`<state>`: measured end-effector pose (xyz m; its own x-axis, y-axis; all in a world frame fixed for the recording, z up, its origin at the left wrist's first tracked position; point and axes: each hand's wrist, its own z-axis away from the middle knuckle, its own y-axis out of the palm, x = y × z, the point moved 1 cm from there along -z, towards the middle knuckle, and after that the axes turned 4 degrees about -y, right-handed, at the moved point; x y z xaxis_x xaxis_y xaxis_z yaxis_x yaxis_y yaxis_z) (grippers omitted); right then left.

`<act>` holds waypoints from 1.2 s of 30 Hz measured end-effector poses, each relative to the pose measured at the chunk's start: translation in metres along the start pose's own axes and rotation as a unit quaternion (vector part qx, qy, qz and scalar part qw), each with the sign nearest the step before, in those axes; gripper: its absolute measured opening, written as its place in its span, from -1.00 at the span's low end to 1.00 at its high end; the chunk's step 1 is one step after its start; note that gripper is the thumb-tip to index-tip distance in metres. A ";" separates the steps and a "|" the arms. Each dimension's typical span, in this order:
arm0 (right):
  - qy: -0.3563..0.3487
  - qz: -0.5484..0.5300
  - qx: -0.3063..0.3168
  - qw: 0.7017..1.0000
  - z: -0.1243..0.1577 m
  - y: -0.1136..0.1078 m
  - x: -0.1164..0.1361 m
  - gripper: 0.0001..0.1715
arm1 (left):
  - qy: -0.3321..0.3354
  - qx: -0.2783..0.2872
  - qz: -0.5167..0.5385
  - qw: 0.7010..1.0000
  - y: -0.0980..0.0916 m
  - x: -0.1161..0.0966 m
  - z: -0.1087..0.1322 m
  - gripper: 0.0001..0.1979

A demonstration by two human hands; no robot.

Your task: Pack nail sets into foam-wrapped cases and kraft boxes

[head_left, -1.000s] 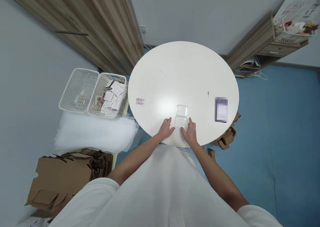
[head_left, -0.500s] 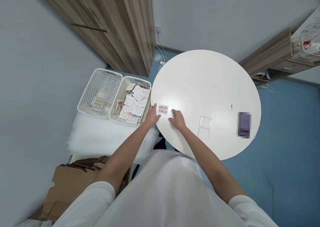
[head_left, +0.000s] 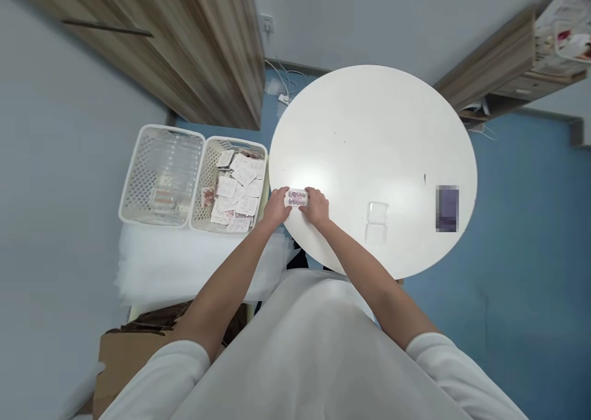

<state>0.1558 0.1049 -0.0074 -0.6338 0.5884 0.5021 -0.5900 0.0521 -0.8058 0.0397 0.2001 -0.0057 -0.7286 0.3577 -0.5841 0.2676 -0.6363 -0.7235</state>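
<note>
A small flat card with two rows of glossy pink-purple, nail-shaped pieces [head_left: 297, 197] lies at the left side of the round white table [head_left: 369, 130]. My left hand [head_left: 276, 207] has its thumb and fingers closed on the card's left end. On the opposite end, my right hand [head_left: 317, 207] grips it the same way, so the card spans the gap between both hands. Farther right on the tabletop, a clear plastic case [head_left: 377, 214] lies unfolded, lid and base side by side.
Left of the table stand two white baskets: one [head_left: 197, 186] with clear plastic cases, the other [head_left: 264, 186] heaped with printed white cards and small packs. A pixelated purple object [head_left: 447, 209] lies at the table's right. White foam sheets [head_left: 184, 260] are below the baskets, near a cardboard box [head_left: 124, 358].
My hands have come together from either side and taken hold of the card's two ends. The whole view has shifted slightly with my head.
</note>
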 end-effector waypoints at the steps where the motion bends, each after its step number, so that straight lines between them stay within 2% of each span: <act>1: -0.004 -0.008 -0.002 1.000 0.001 0.000 0.000 -0.38 | 0.005 -0.002 0.000 1.000 0.001 0.000 0.001 -0.43; 7: -0.031 -0.071 -0.012 0.997 0.016 -0.003 -0.015 -0.40 | 0.038 0.009 0.011 0.999 0.014 -0.009 0.014 -0.39; 11: -0.064 -0.097 -0.011 0.993 0.036 -0.021 -0.040 -0.33 | 0.062 0.002 0.028 0.998 0.027 -0.029 0.026 -0.39; 14: -0.091 -0.103 -0.004 0.991 0.061 -0.043 -0.067 -0.23 | 0.096 0.005 0.037 0.995 0.041 -0.053 0.035 -0.40; 18: -0.096 -0.123 -0.007 0.988 0.100 -0.071 -0.112 -0.24 | 0.132 0.043 0.040 0.990 0.067 -0.093 0.052 -0.41; 24: -0.086 -0.116 -0.013 0.989 0.144 -0.093 -0.178 -0.28 | 0.154 0.101 0.026 0.983 0.112 -0.140 0.074 -0.41; 30: -0.074 -0.083 -0.010 0.994 0.153 -0.094 -0.221 -0.28 | 0.150 0.101 -0.028 0.983 0.145 -0.161 0.077 -0.43; 36: -0.077 -0.068 0.007 0.995 0.146 -0.090 -0.238 -0.29 | 0.118 0.108 -0.081 0.984 0.158 -0.170 0.075 -0.41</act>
<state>0.2862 -0.1578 -0.0081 -0.6160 0.4469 0.6487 -0.6819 0.1098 -0.7232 0.1587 -0.0124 0.0065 -0.5775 0.5991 -0.5545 0.0015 -0.6785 -0.7346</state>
